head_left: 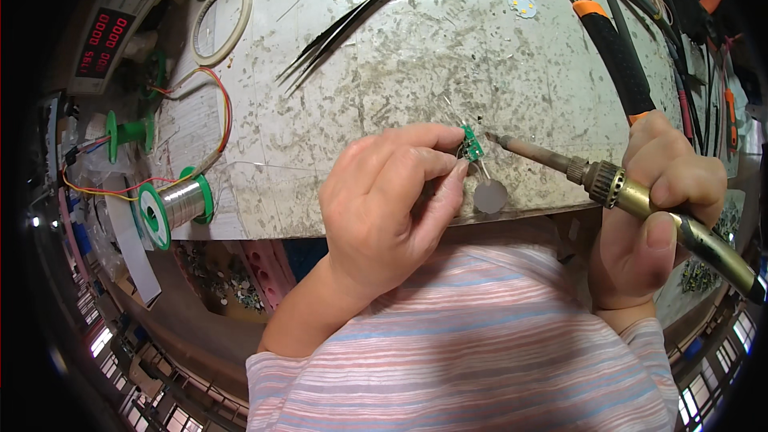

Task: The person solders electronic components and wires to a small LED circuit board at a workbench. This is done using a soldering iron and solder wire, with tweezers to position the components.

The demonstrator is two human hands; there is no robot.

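My left hand (384, 204) pinches a tiny green circuit board (472, 145) between thumb and forefinger, just above the front edge of the workbench (416, 64). A thin wire sticks up from the board. My right hand (660, 208) grips a soldering iron (608, 184) by its brass-coloured handle. The iron's dark tip points left and sits right beside the board. A small round grey disc (490, 195) lies on the bench just below the board.
A solder spool on a green reel (174, 206) stands at the bench's left edge, with coloured wires behind it. Black tweezers (340, 32) and a tape ring (220, 22) lie farther back. Black-and-orange-handled pliers (612, 52) lie at right. A meter with red digits (104, 40) sits far left.
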